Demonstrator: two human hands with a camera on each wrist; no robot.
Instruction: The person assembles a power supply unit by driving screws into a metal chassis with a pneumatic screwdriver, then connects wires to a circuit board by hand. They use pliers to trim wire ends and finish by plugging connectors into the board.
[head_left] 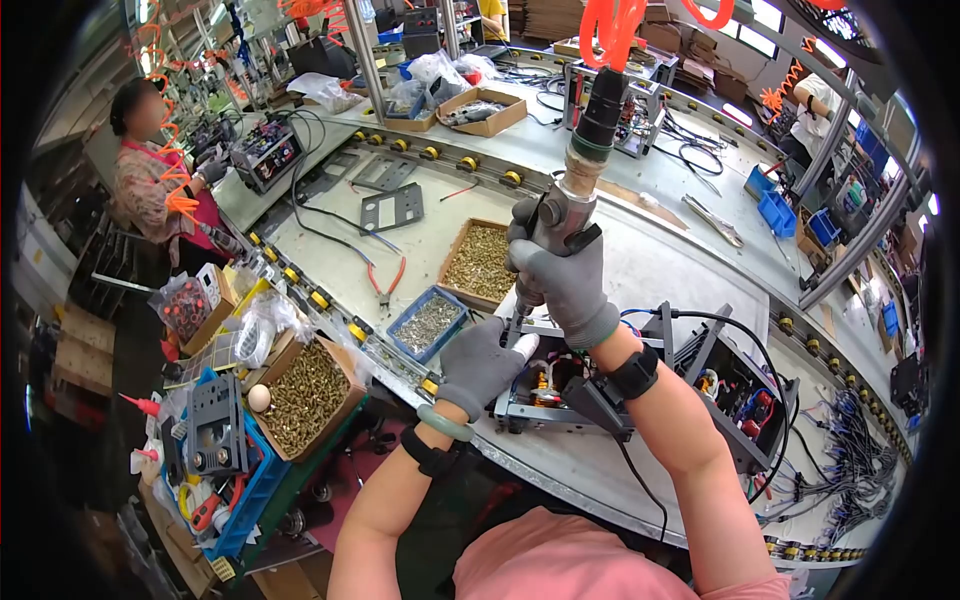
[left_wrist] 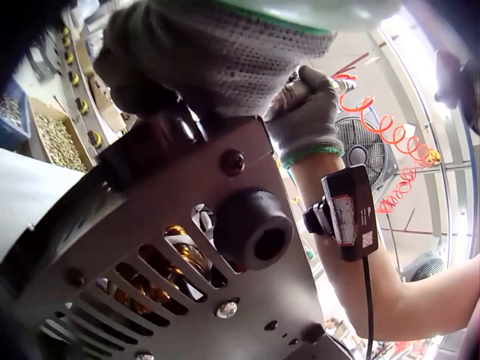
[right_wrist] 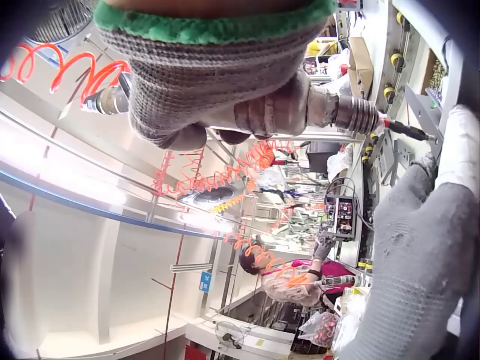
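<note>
My right hand [head_left: 568, 285], in a grey knit glove, grips an air screwdriver [head_left: 580, 182] held upright, its orange coiled hose rising from the top. The bit [right_wrist: 409, 130] points down at the fingertips of my gloved left hand [head_left: 480, 368]. One digit of that hand is wrapped in white [right_wrist: 459, 154]. Below it stands an open metal chassis [head_left: 545, 412] with copper-coloured parts inside. In the left wrist view, the left hand lies over the edge of the slotted panel [left_wrist: 259, 169], which carries black rubber feet [left_wrist: 255, 229]. What the left fingertips hold is hidden; I cannot tell.
A carton of brass-coloured fasteners [head_left: 476, 262] and a blue tray of small screws [head_left: 428, 325] stand ahead. Red-handled pliers [head_left: 385, 292] lie left of them. A second chassis [head_left: 735, 400] and bundled cables [head_left: 850, 465] are right. Another person [head_left: 160, 185] works at far left.
</note>
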